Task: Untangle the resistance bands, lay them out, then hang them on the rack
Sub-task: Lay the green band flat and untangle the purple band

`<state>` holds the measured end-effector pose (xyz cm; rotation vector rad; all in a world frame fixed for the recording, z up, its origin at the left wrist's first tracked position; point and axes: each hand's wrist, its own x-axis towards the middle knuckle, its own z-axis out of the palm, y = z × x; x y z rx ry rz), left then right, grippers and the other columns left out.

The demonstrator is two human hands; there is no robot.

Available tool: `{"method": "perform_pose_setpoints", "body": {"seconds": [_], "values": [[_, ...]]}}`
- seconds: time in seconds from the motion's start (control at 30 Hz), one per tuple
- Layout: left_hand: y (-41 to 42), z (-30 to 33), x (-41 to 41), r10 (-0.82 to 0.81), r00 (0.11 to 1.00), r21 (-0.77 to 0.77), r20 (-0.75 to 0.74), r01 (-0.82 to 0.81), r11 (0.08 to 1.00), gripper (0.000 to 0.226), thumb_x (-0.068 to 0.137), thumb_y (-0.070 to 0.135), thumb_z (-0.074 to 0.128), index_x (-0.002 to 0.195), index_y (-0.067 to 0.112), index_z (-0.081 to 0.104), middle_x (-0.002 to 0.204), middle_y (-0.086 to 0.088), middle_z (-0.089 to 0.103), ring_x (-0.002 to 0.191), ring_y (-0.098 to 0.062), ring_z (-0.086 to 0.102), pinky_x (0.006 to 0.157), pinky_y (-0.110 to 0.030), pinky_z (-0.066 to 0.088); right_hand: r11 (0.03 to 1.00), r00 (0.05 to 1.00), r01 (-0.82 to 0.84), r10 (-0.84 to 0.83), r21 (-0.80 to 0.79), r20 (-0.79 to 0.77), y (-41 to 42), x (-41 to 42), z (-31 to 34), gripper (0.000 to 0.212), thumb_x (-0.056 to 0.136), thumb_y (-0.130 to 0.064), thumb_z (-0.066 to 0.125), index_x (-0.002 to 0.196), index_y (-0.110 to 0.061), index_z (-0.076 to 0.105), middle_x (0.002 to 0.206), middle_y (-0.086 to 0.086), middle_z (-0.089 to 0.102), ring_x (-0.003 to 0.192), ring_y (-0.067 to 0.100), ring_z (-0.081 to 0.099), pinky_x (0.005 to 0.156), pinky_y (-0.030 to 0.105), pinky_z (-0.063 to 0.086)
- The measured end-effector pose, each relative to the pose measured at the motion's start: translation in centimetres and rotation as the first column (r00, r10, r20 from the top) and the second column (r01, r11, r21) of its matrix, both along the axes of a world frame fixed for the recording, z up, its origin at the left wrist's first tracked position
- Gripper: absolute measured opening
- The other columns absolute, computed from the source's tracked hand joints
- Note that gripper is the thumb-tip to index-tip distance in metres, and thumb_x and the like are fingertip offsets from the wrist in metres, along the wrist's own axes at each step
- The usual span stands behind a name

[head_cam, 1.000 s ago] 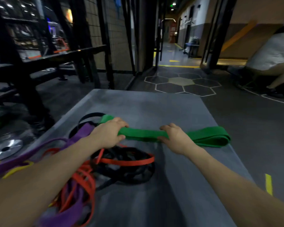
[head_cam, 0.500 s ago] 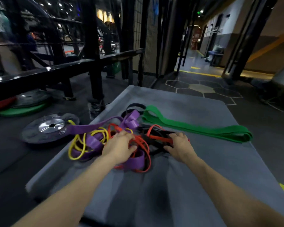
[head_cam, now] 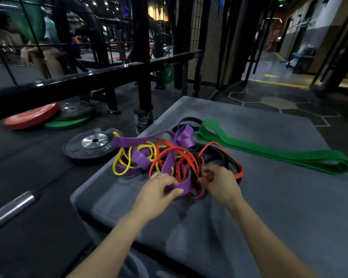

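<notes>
A: While the tangle sits unsorted, log it left to right. Weight plates (head_cam: 92,142) on the floor, then the grey counter (head_cam: 269,207) with the yellow band (head_cam: 122,157), purple band (head_cam: 141,140), red band (head_cam: 169,152) and black band (head_cam: 215,157) knotted in one heap near its left edge.

B: Hands?

A: Left hand (head_cam: 159,192): grip pinched on a fold of the purple band at the heap's near side. Right hand (head_cam: 219,181): fingers curled into the red and black strands; it appears to grasp the red band, though which strand exactly is hard to tell. Green band (head_cam: 273,154) lies flat and separate, to the right of the heap.

B: Progress?

A: Judged early. One band laid out; four tangled; nothing hung, rack not identified with certainty.

B: Change against half a second ago?

A: Then both hands lay fairly flat on the heap. Now both have closed on strands. Green band unchanged in position.
</notes>
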<state>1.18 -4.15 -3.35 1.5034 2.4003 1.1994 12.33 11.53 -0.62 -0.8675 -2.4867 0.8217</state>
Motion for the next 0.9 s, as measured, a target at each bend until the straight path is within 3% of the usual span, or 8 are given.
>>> {"method": "perform_pose_setpoints", "body": {"seconds": [0.2,0.3,0.43,0.53,0.67,0.73,0.83,0.9], "values": [[-0.4,3.3,0.7,-0.192,0.904,0.351,0.382,0.050,0.935,0.017,0.070,0.044,0.063,0.073,0.028,0.066,0.070,0.010,0.056,0.068,-0.002,0.049,0.068,-0.015,0.039,0.959,0.977,-0.208,0.211,0.193,0.002,-1.1,-1.5,0.3,0.047,0.070,-0.026,0.069,0.116,-0.020,0.061,0.111,0.008,0.064,0.105,0.031,0.058,0.090,0.036,0.046],[-1.2,4.5,1.5,-0.310,0.863,0.420,0.399,0.129,0.898,0.014,0.071,0.036,0.067,0.075,0.022,0.066,0.073,0.004,0.057,0.071,-0.007,0.051,0.071,-0.021,0.043,0.909,0.955,-0.264,0.294,0.322,-0.048,-2.5,-1.2,0.8,0.069,0.067,-0.033,0.068,0.131,-0.016,0.051,0.120,0.010,0.053,0.106,0.032,0.048,0.094,0.035,0.037],[-2.2,5.4,2.2,-0.343,0.872,0.478,0.350,0.149,0.866,0.020,0.072,0.031,0.068,0.086,0.016,0.066,0.081,0.005,0.059,0.079,-0.010,0.054,0.077,-0.025,0.044,0.869,0.839,-0.451,0.491,0.205,-0.234,-4.0,-0.9,2.7,0.040,0.069,-0.018,0.066,0.109,-0.013,0.063,0.104,0.001,0.054,0.096,0.017,0.054,0.087,0.019,0.041],[-2.8,6.0,2.7,-0.360,0.858,0.540,0.365,0.120,0.833,0.030,0.074,0.028,0.066,0.102,0.017,0.062,0.098,0.012,0.063,0.092,-0.005,0.059,0.084,-0.019,0.046,0.918,0.835,-0.365,0.396,0.153,-0.382,-3.6,-0.1,3.9,0.022,0.069,-0.031,0.065,0.089,-0.026,0.059,0.088,-0.004,0.055,0.083,-0.004,0.051,0.076,0.005,0.037],[-3.2,5.2,2.5,-0.142,0.926,0.469,0.351,-0.043,0.882,0.028,0.076,0.033,0.067,0.103,0.030,0.059,0.114,0.000,0.059,0.101,-0.003,0.057,0.089,-0.016,0.046,0.931,0.794,-0.290,0.105,-0.220,-0.598,-3.1,1.0,5.4,0.012,0.081,-0.015,0.071,0.084,-0.023,0.063,0.073,-0.008,0.067,0.071,0.004,0.061,0.073,0.023,0.050],[-3.0,4.7,2.0,-0.005,0.930,0.434,0.366,-0.166,0.885,0.027,0.081,0.015,0.069,0.100,0.031,0.057,0.113,-0.003,0.059,0.097,-0.006,0.057,0.085,-0.015,0.047,0.905,0.731,-0.282,-0.012,-0.318,-0.682,-2.6,1.5,6.3,0.015,0.087,-0.009,0.063,0.077,-0.021,0.058,0.059,-0.012,0.064,0.059,0.000,0.059,0.061,0.018,0.049],[-1.9,4.6,1.3,0.100,0.897,0.415,0.430,-0.294,0.861,0.030,0.081,0.006,0.069,0.101,0.024,0.056,0.109,-0.004,0.060,0.093,-0.012,0.056,0.079,-0.008,0.044,0.924,0.749,-0.232,-0.031,-0.305,-0.662,-2.0,2.0,6.3,0.010,0.089,-0.014,0.060,0.081,-0.018,0.055,0.061,-0.008,0.060,0.054,-0.001,0.055,0.056,0.017,0.047],[-0.8,4.2,1.6,0.114,0.909,0.377,0.401,-0.277,0.884,0.030,0.079,0.022,0.071,0.103,0.030,0.054,0.111,-0.001,0.059,0.098,-0.011,0.056,0.083,-0.009,0.042,0.942,0.812,-0.179,-0.020,-0.282,-0.583,-1.7,1.8,5.4,0.009,0.089,-0.021,0.061,0.090,-0.023,0.052,0.070,0.004,0.058,0.059,0.010,0.058,0.060,0.027,0.050]]}}
